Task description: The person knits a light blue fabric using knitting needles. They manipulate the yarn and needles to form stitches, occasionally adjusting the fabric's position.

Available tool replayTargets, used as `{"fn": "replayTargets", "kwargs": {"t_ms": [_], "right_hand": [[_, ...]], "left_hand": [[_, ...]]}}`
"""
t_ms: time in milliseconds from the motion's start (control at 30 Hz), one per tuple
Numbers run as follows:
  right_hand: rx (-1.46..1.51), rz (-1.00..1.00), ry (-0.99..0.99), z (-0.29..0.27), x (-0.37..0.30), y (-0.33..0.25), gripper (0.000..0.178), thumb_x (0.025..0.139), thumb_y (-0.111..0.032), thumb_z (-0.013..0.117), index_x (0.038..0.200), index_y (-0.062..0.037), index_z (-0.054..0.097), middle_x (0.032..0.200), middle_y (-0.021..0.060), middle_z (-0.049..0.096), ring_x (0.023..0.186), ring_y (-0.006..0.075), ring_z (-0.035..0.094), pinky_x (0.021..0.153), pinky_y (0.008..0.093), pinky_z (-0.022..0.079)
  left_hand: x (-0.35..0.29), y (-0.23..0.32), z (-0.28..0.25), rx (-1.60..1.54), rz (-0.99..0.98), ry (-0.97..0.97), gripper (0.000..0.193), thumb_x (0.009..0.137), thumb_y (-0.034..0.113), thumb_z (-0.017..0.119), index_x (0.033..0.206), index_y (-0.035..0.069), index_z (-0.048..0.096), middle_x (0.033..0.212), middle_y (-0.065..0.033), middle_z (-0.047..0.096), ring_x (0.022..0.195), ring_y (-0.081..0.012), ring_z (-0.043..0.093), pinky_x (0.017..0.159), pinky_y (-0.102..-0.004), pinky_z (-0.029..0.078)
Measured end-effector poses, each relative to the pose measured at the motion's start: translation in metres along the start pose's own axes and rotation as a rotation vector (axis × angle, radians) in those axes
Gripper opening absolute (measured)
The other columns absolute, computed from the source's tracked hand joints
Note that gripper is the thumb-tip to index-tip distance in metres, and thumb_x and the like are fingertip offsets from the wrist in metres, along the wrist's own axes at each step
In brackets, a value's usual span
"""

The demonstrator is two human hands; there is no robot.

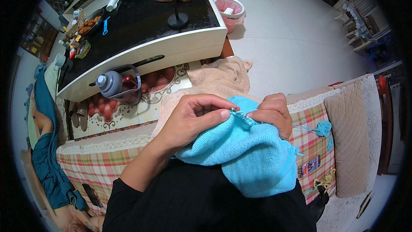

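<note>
A light-blue piece of knitting (pixel 257 163) drapes over my lap, its stitched edge raised between both hands. My left hand (pixel 195 118) pinches that edge between thumb and fingertips. Opposite it, my right hand (pixel 273 114) is closed on the other end of the stitch row, fingers curled in. A strand of blue yarn runs between the hands along the top. Any needle is mostly hidden by my fingers and the stitches, too small to make out clearly. On the sofa to the right lies a small ball of blue yarn (pixel 323 129), with loose strands leading toward the knitting.
A phone (pixel 309 166) rests on the plaid sofa cover (pixel 103 163) at my right. Ahead stands a black-topped table (pixel 141 21) with a phone stand (pixel 177 20). A large grey bottle (pixel 112 83) is below its edge. Another person (pixel 53 146) lies at the left.
</note>
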State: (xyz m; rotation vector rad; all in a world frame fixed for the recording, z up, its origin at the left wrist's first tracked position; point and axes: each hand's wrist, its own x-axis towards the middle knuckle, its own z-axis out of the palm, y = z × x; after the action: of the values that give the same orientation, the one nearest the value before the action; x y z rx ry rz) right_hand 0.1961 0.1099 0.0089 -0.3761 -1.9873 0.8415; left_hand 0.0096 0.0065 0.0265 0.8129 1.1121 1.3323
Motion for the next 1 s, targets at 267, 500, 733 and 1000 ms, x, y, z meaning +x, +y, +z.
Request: {"fn": "replayTargets", "kwargs": {"t_ms": [267,500,733,1000], "right_hand": [[-0.262,-0.184,0.047,0.001,0.001,-0.002,0.029,0.059,-0.020,0.081,0.087,-0.0129,0.074,0.084,0.0015,0.058,0.080,0.0193,0.054,0.066,0.0315,0.047],[-0.275,0.036,-0.225,0.003,0.026,-0.004,0.031,0.075,-0.027,0.071,0.100,-0.0095,0.066,0.095,0.0104,0.058,0.088,0.0302,0.059,0.070,0.0397,0.049],[-0.461,-0.230,0.064,0.000,0.019,-0.006,0.032,0.059,-0.032,0.083,0.088,-0.0182,0.079,0.077,-0.0048,0.061,0.071,0.0143,0.045,0.060,0.0266,0.037],[-0.272,-0.254,-0.010,-0.013,0.015,-0.002,0.033,0.057,-0.027,0.080,0.089,-0.0197,0.081,0.067,-0.0084,0.055,0.067,0.0113,0.042,0.058,0.0253,0.034]], "left_hand": [[-0.002,-0.007,0.007,0.002,-0.025,0.012,0.020,0.090,0.010,0.069,0.106,-0.001,0.073,0.102,-0.0103,0.072,0.090,-0.0114,0.065,0.085,-0.0261,0.052],[-0.005,-0.013,0.015,0.324,0.171,0.085,0.018,0.089,0.008,0.069,0.103,-0.003,0.073,0.098,-0.0108,0.072,0.089,-0.0123,0.065,0.081,-0.0258,0.052],[-0.003,-0.011,0.007,-0.027,-0.018,0.087,0.021,0.090,0.010,0.070,0.106,-0.003,0.072,0.101,-0.0095,0.072,0.090,-0.0122,0.065,0.082,-0.0262,0.052],[0.000,-0.007,-0.001,-0.184,-0.036,0.023,0.022,0.091,0.017,0.070,0.107,0.002,0.072,0.102,-0.0090,0.072,0.092,-0.0117,0.066,0.087,-0.0266,0.053]]}}
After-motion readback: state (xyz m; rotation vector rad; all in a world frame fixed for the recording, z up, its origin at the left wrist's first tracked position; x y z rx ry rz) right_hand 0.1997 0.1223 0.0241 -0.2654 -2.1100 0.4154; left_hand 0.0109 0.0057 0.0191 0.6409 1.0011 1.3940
